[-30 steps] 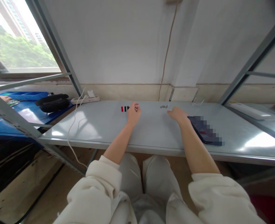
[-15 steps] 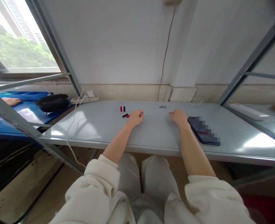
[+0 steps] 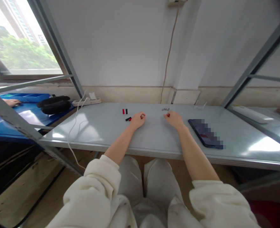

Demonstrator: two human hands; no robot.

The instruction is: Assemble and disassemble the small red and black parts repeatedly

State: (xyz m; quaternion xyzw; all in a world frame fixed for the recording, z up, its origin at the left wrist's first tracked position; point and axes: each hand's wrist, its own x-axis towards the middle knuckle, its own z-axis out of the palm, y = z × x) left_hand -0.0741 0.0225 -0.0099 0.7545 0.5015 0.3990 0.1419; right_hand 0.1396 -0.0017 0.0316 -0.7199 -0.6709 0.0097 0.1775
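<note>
My left hand (image 3: 138, 120) rests on the grey table (image 3: 102, 126) with its fingers curled; what they hold, if anything, is too small to tell. Beside it lie a black cylinder (image 3: 128, 119) and a red cylinder (image 3: 130, 119), the red one partly hidden by the hand. Farther back stand another red cylinder (image 3: 123, 111) and another black one (image 3: 126, 111). My right hand (image 3: 173, 119) has its fingertips pinched together, just in front of several small metal pieces (image 3: 165, 109). Anything between those fingertips is hidden.
A dark phone (image 3: 204, 133) lies right of my right forearm. At the back left sits a white power strip (image 3: 87, 101) with a cable over the table edge. A black case (image 3: 54, 105) and another person's hand (image 3: 12, 102) are on the blue table at far left.
My right hand has moved left, closer to the small metal pieces. My left hand has stayed almost in place, and the lying black cylinder beside it has shifted slightly.
</note>
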